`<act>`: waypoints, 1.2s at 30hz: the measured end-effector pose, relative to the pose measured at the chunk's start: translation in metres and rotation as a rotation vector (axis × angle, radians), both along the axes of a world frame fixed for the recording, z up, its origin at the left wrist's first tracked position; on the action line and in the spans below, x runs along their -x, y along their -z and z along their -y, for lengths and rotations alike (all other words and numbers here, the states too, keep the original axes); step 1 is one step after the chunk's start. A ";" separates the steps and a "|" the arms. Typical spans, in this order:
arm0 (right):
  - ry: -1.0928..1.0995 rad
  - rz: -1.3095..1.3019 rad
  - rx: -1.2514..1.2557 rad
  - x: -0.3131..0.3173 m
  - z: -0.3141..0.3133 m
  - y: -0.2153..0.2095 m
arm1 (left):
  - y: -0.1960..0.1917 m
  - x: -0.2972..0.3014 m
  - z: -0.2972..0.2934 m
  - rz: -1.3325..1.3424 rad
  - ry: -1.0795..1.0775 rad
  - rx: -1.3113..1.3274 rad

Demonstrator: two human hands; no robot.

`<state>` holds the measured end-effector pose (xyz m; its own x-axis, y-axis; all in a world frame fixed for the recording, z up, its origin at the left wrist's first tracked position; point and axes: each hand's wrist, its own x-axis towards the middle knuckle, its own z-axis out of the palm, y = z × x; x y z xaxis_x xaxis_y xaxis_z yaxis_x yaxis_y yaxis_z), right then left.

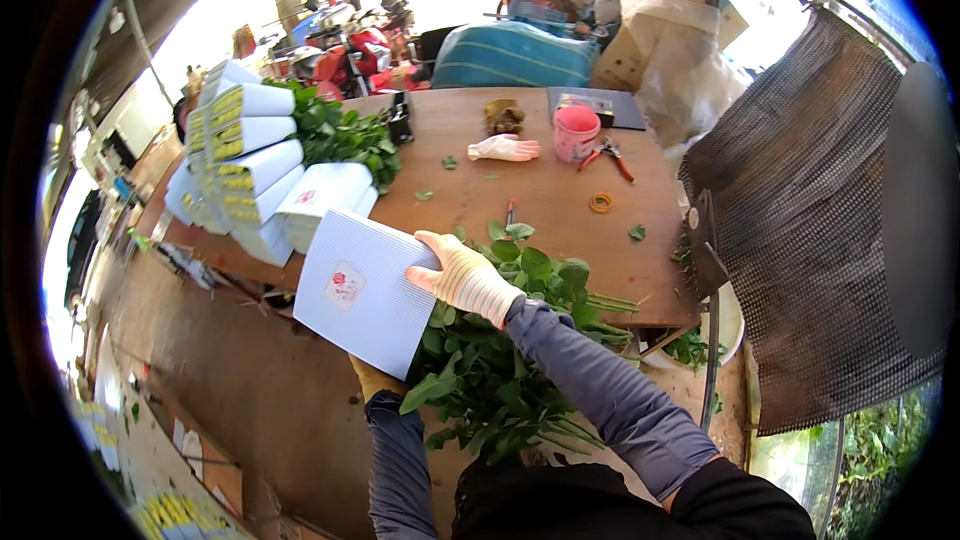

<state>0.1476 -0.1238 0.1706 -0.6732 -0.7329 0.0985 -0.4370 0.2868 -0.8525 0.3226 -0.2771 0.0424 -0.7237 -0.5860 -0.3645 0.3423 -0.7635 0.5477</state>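
Pale blue, ribbed wrap (375, 285) sits between your two hands, just in front of the table (480, 205), its broad face turned up toward you. Leaves (490, 370) spread from its right edge, and bare stems (570, 430) trail toward your body, so the long axis runs from the wrap at upper left down to the stem ends at lower right. Your right hand (463, 278) is above and to the right, touching the wrap; its thumb lies on the face and its forefinger near the upper right corner, the two moderately parted. You cannot tell whether the other fingers close behind the sheet. Your left hand (377, 378) is tucked beneath the lower edge, its fingers hidden, so their opening cannot be told.

Left of the wrap, near it on the table, you have a stack of wrapped bundles (250, 155), with foliage (350, 145) behind. Farther across are a spare glove (505, 148), a pink bucket (577, 135) with pliers (623, 169) just beside it, and an orange ring (600, 210). A teal bag (515, 58) stands beyond the far edge.
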 end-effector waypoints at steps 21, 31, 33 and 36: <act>0.375 -0.018 -0.952 0.282 0.009 0.203 | 0.024 0.091 0.008 0.192 0.225 -0.103; 0.535 -0.111 0.083 0.219 -0.082 0.063 | -0.062 0.150 -0.052 0.046 0.315 -0.219; 0.286 0.339 0.201 0.117 -0.120 0.023 | -0.060 0.160 -0.066 0.053 0.280 -0.119; 0.053 0.971 0.087 -0.017 -0.177 0.038 | -0.013 0.141 -0.059 0.091 0.404 -0.048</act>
